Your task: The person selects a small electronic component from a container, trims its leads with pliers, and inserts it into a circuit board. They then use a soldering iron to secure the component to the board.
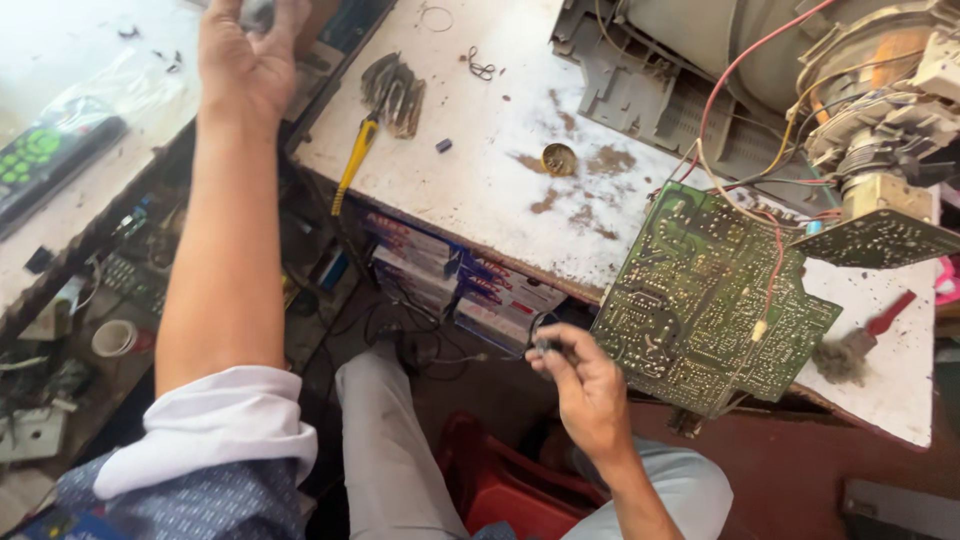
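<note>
My left hand (245,55) reaches far out to the top left, its fingers closed around a small grey object (256,12) at the frame's upper edge; most of that object is hidden. My right hand (588,385) is low in the middle and pinches a small dark tool (547,346) with a thin cable trailing left. It sits just left of a green circuit board (700,290) that hangs tilted over the front edge of the white worktable (480,190). Red and yellow wires (735,70) run from the board up to the rear of a picture tube (880,90).
On the worktable lie a yellow-handled tool (352,165), a grey metal clump (395,92), a round brass tin (558,158) and a red-handled brush (862,340). Stacked boxes (470,280) sit under the table. A remote control (45,160) lies at left, a red stool (500,485) below.
</note>
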